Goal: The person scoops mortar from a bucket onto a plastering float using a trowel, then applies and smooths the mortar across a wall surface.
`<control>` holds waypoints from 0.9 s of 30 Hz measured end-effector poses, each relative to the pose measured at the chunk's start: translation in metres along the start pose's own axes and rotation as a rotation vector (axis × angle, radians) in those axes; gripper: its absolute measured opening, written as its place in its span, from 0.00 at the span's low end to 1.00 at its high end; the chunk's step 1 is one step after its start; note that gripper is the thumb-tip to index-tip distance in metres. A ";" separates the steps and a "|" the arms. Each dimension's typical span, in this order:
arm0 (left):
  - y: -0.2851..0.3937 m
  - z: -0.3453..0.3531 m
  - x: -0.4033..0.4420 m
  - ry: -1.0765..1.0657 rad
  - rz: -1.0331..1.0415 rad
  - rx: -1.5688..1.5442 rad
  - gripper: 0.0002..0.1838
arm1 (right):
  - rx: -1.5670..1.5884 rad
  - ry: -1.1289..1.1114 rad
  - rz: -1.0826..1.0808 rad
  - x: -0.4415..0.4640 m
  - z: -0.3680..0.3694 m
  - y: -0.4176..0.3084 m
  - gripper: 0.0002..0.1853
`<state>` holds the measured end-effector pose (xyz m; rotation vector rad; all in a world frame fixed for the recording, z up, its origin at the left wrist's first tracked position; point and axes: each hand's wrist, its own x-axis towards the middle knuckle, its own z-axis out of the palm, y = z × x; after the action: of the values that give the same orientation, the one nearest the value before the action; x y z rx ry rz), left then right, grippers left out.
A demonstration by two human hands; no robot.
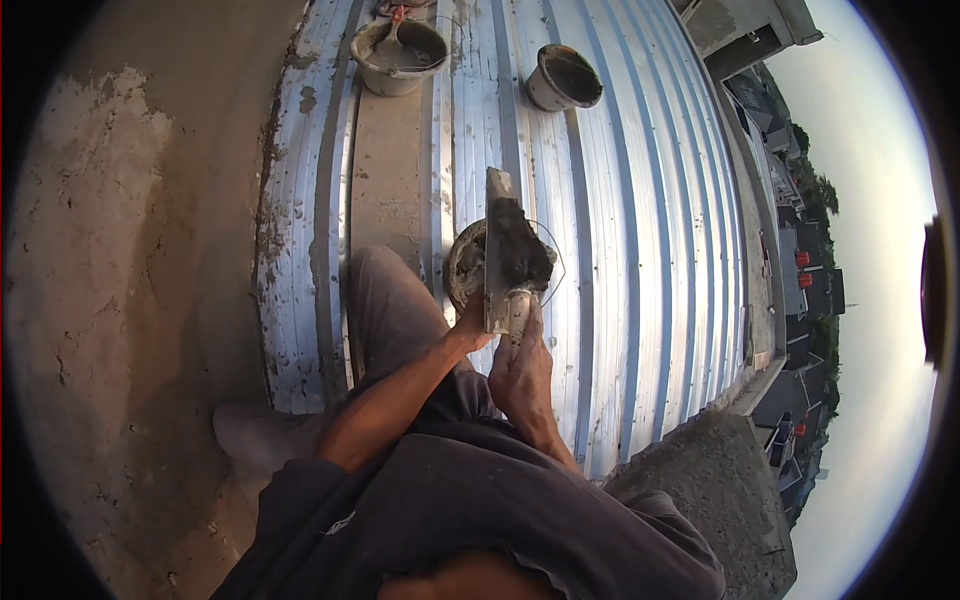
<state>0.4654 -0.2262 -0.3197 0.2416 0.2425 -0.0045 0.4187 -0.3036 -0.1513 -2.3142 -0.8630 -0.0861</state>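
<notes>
Dark, wet mortar [525,252] clings to a plastering float [495,270] held above the near bucket [467,275], a round pail with a pale residue inside and a thin wire handle [561,262] looping out to its right. The right hand [522,378] is closed around the float's pale, cylindrical grip, just below the near bucket in the view. The left hand [474,330] meets the lower end of the float beside it; its fingers are partly hidden, and how far they are closed cannot be told.

Beyond the near bucket, on a ribbed metal roof [610,250] spattered with mortar along its left side, sit two more pails: to the left, a mixing bucket [392,80] of grey material with a red-handled tool [397,28] in it, and to the right, a dark-mouthed bucket [548,90], slightly tilted in the view. Left of the near bucket runs a rough, stained wall surface [120,250]; to its lower right lies a coarse concrete surface [710,480].

The dark shirt [450,490], nearer the camera than the near bucket, carries a small pale mark [340,523], too small to read.
</notes>
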 end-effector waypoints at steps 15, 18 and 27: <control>0.026 0.002 0.015 -0.011 0.086 -0.093 0.15 | 0.257 -0.101 0.255 0.006 -0.022 -0.015 0.26; 0.032 -0.005 0.015 -0.107 0.037 -0.160 0.16 | 1.104 -0.099 0.600 0.007 -0.046 -0.024 0.23; 0.073 -0.018 -0.008 -0.560 0.036 -0.303 0.18 | 1.880 -0.013 0.835 0.015 -0.080 0.028 0.28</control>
<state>0.4556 -0.1511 -0.3172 -0.0623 -0.3187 0.0004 0.4599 -0.3589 -0.1005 -0.6558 0.2293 0.7533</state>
